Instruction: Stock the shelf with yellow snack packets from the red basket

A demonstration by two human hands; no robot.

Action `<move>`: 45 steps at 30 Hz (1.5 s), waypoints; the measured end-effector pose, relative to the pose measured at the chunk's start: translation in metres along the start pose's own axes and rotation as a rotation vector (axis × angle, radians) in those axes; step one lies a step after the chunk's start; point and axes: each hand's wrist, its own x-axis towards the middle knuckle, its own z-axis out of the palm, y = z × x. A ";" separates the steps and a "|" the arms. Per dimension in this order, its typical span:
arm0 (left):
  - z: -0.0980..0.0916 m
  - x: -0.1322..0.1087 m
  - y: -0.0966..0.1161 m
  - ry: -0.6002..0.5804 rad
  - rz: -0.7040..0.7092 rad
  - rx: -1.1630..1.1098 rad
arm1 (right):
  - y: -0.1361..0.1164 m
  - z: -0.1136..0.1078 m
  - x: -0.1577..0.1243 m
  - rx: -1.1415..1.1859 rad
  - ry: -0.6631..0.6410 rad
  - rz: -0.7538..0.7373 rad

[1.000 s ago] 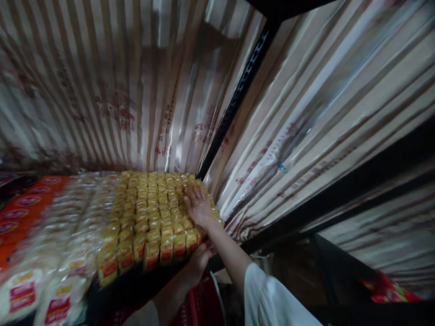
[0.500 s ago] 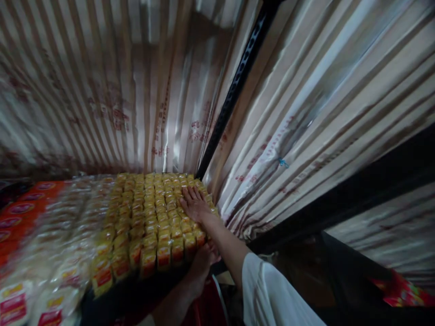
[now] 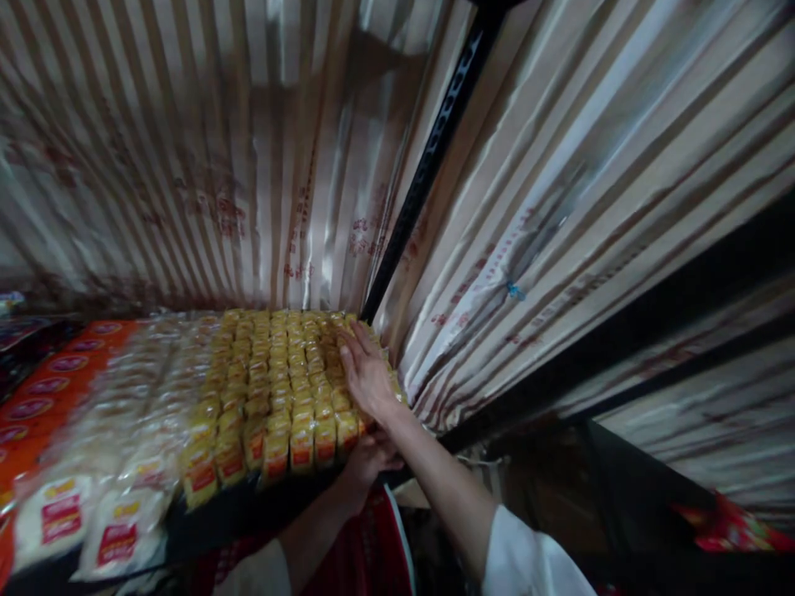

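Note:
Small yellow-wrapped packets (image 3: 282,389) stand in tight rows on a dark shelf, with red labels on their front ends. My right hand (image 3: 371,377) lies over the right-hand rows, fingers stretched out on the wrappers near the back corner. Below it, my left hand (image 3: 366,460) is at the front right corner of the rows, beside the nearest packets. Its fingers point right, partly covered by my right forearm, and no held item shows in them. Clear bags of pale round pieces (image 3: 127,430) line up left of the yellow packets.
Orange packaging (image 3: 46,385) lies farther left. Pleated, printed plastic sheeting (image 3: 236,149) hangs behind and to the right. A black perforated post (image 3: 428,157) rises at the corner. Below the shelf is a red container (image 3: 373,538), and a red packet (image 3: 733,526) lies at lower right.
My right hand has shifted slightly right and forward over the packets, its fingers closer together. My left hand stays by the front right corner, with more of its forearm showing.

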 end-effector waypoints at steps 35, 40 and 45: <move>-0.080 -0.126 0.073 0.080 0.065 0.204 | 0.015 0.019 -0.158 0.102 0.174 0.081; -0.078 -0.122 0.072 0.087 0.059 0.065 | -0.017 0.016 -0.110 0.088 0.125 -0.042; -0.072 -0.109 0.067 0.109 0.086 -0.033 | -0.037 0.033 -0.041 -0.004 -0.120 -0.125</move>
